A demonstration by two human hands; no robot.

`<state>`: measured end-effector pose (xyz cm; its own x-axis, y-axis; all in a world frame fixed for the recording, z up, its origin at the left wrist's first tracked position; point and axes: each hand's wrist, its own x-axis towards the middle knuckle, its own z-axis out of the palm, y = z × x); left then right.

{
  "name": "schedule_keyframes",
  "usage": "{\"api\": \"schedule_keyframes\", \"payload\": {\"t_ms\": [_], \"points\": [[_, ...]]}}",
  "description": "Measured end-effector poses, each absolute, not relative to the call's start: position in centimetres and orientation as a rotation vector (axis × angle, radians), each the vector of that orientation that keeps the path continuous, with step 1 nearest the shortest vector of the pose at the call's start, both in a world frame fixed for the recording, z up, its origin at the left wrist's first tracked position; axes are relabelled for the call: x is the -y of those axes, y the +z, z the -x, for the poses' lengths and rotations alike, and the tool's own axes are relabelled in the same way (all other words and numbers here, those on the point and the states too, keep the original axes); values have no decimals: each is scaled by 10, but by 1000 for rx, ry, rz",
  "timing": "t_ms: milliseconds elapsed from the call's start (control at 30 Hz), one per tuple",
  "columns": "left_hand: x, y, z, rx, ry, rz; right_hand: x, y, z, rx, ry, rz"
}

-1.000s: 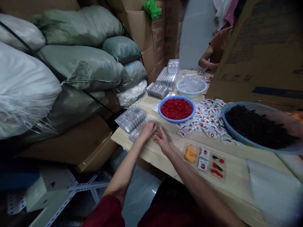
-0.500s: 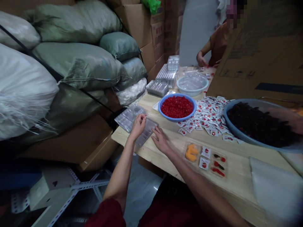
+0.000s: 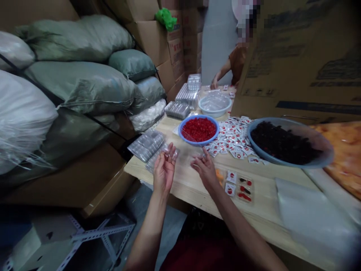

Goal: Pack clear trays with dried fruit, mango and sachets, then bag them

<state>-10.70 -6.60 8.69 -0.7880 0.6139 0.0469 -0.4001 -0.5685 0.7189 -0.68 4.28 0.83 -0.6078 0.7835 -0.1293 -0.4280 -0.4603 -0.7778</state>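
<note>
Grey and white sacks are piled far off to the left of the fingers, with cardboard boxes behind them. Just beyond the left fingertips lies a stack of clear plastic trays at the table's near-left corner. The left hand is raised palm-up, fingers loosely curled and pinching one edge of a thin clear tray that spans the gap between the two hands; the tray is blurred and hard to trace. The right hand holds its other edge, fingers spread and lightly bent. Straight past both sets of fingertips sits a blue bowl of red pieces, and farther back a clear bowl and more tray stacks. Just right of the right fingers lies a filled tray with packets and red and dark pieces, partly hidden by the wrist. Beyond it, red-and-white packets are scattered, then a grey basin of dark pieces. A co-worker's hand rests at the table's far end
</note>
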Motion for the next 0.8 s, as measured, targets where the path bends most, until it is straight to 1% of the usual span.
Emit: {"api": "schedule_keyframes", "payload": {"t_ms": [133, 233, 300, 400, 500, 600, 700, 800], "points": [[61, 66, 94, -969, 2209, -274, -59, 13, -69, 1069, 1770, 749], [52, 47, 76, -1264, 2060, -440, -55, 9, -136, 1239, 1575, 878], [43, 31, 61, -1489, 1869, -630, -47, 1, -176, 1329, 1476, 1000], [28, 2, 39, -1662, 1615, -821, -37, -19, -216, 1435, 1305, 1196], [11, -25, 29, -1830, 1492, -937, -44, -39, -226, 1563, 1109, 1337], [-5, -42, 29, -2090, 1391, -1120, -64, -54, -221, 1743, 952, 1349], [-17, -50, 33, -2242, 1240, -1305, -84, -63, -216, 1900, 810, 1322], [-25, -52, 39, -2254, 1145, -1363, -95, -67, -211, 1978, 754, 1325]]}}
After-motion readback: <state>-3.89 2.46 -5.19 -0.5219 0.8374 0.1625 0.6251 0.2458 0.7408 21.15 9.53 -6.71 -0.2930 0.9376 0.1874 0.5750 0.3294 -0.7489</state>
